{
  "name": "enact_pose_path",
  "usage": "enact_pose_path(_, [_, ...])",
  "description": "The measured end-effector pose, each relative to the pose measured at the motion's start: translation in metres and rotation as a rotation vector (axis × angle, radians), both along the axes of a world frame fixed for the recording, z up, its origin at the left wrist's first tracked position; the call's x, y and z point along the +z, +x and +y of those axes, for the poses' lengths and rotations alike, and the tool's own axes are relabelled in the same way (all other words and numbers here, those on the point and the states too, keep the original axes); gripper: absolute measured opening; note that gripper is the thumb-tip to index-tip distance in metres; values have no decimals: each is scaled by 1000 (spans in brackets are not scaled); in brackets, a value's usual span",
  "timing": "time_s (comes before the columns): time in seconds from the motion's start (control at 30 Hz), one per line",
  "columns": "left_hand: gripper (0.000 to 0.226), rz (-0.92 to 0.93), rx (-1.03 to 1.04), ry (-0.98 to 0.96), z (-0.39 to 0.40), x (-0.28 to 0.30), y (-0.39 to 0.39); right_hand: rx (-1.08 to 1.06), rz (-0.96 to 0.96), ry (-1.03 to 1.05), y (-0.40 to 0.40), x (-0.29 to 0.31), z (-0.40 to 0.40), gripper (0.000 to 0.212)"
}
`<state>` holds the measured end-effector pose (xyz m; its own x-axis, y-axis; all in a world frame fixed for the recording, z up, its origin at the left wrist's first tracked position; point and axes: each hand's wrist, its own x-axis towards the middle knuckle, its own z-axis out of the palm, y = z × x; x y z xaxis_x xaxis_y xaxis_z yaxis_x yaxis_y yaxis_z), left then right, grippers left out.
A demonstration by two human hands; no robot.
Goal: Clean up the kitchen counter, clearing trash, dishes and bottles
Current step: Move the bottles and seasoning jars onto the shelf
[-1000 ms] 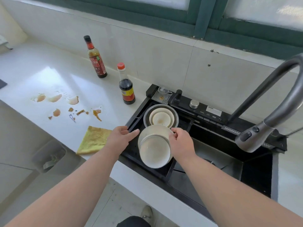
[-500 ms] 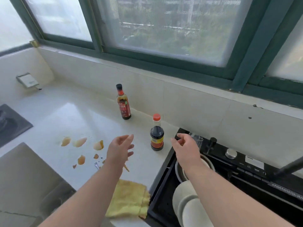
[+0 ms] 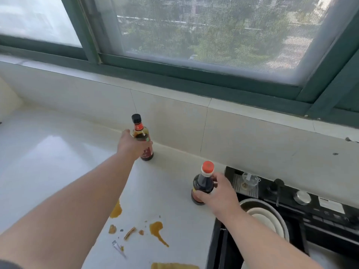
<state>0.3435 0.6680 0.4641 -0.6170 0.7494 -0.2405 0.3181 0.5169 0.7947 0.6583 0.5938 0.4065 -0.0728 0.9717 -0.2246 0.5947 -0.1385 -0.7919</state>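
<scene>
A tall bottle with a black cap and red label (image 3: 140, 131) stands against the tiled wall at the back of the white counter (image 3: 58, 156). My left hand (image 3: 129, 145) is wrapped round its lower body. A shorter dark bottle with an orange-red cap (image 3: 203, 181) stands by the sink's left edge, and my right hand (image 3: 219, 195) grips its body from the right. Both bottles are upright on the counter.
Brown sauce stains (image 3: 157, 230) and small scraps (image 3: 129, 232) mark the counter between my arms. A yellow cloth's edge (image 3: 172, 265) shows at the bottom. The black sink (image 3: 291, 239) at right holds a metal bowl with white dishes (image 3: 264, 216). A small glass (image 3: 249, 179) stands on its ledge.
Both hands left the stacked plates in the sink and reached forward. The left hand now holds the tall bottle and the right hand holds the short one. The view tilted up toward the window.
</scene>
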Motion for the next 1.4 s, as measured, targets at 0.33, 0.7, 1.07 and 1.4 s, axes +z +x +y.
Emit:
enact_pose_path(0.33, [62,142,-74,73,9,-27,11,-61,59,9,3,-10,-4,47])
enact_pose_path(0.7, [49,38,-424,176,-96,18,145,-327,182,117,116,44,-77,53])
enact_pose_path(1.07, [53,-13,-740,207,-224,37,310,-309,120,195,257,86,-238,51])
enact_pose_path(1.4, [49,31,-915,271,-367,45,496,-449,55,239,433,95,-422,50])
